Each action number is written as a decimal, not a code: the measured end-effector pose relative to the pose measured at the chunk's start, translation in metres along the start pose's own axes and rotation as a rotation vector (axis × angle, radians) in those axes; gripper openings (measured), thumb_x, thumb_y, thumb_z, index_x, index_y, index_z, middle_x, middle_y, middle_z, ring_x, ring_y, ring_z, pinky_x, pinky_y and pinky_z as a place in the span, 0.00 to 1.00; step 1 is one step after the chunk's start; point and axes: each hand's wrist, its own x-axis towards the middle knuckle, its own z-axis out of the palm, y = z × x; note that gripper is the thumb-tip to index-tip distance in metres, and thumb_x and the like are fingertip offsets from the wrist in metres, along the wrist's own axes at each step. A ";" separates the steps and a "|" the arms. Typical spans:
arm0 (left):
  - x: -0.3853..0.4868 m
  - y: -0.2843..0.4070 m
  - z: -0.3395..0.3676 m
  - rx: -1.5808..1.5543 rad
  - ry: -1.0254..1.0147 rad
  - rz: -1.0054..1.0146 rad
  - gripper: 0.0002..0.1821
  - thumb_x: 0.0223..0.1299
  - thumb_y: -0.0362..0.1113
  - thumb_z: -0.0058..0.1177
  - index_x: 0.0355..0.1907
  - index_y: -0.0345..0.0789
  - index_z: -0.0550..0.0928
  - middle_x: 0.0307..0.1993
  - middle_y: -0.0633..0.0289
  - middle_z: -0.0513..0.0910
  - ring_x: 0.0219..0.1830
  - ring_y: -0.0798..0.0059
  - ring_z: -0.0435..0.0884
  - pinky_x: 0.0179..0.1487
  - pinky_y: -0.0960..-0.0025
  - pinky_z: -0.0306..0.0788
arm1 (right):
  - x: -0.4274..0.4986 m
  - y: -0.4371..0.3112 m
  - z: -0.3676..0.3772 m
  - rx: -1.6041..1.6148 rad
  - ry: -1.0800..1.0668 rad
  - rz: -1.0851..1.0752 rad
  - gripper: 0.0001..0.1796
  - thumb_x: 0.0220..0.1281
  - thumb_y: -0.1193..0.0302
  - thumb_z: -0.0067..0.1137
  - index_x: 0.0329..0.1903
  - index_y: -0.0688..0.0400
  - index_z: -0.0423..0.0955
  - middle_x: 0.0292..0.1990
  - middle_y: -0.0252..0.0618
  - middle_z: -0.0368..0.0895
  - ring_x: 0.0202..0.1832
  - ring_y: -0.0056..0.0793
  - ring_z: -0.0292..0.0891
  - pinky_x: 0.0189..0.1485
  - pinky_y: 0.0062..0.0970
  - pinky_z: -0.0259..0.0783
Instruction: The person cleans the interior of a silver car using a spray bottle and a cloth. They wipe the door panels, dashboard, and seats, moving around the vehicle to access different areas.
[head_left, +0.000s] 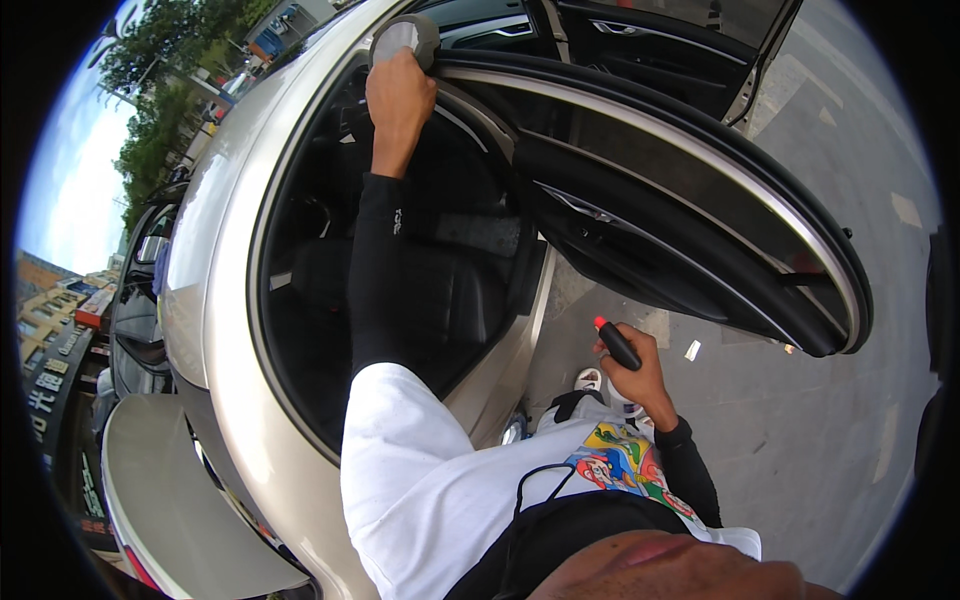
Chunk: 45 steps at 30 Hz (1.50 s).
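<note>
My left hand (401, 94) reaches far forward and grips a round grey pad-like object (394, 37) with a pale, shiny middle. It is held at the upper door frame of a champagne-coloured car, near the top of the pillar between the doors; whether it touches the frame I cannot tell. My right hand (637, 367), low in front of my body, is closed around a short black cylindrical tool (621, 349) with a red tip pointing up and left. Before me the rear doorway is open, showing a dark leather seat (472, 300).
To the right, the open rear door (697, 202) swings out across the paving (757, 405). Another open door (660, 52) stands beyond it. The raised tailgate (172, 487) is at lower left, with a dark vehicle (142, 315) behind. A white scrap (692, 350) lies on the ground.
</note>
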 end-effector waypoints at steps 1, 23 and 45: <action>-0.018 0.036 -0.022 -0.028 0.082 0.088 0.15 0.48 0.27 0.66 0.41 0.25 0.85 0.40 0.41 0.87 0.42 0.44 0.85 0.47 0.52 0.81 | 0.001 0.004 0.000 0.000 0.013 0.000 0.14 0.48 0.82 0.57 0.41 0.65 0.80 0.35 0.40 0.86 0.38 0.29 0.83 0.46 0.26 0.76; -0.124 0.230 -0.096 -0.473 0.149 0.310 0.32 0.43 0.23 0.63 0.59 0.27 0.81 0.40 0.49 0.87 0.40 0.54 0.83 0.44 0.59 0.79 | -0.033 0.008 -0.049 0.016 0.118 -0.114 0.12 0.49 0.81 0.56 0.39 0.64 0.80 0.30 0.37 0.83 0.29 0.21 0.77 0.35 0.24 0.71; -0.053 0.033 -0.059 -0.331 0.043 0.303 0.42 0.48 0.18 0.58 0.70 0.47 0.78 0.64 0.60 0.82 0.64 0.52 0.80 0.67 0.58 0.75 | -0.028 -0.156 -0.158 -0.525 0.435 -0.707 0.09 0.38 0.78 0.54 0.27 0.63 0.80 0.78 0.52 0.64 0.69 0.43 0.76 0.58 0.32 0.78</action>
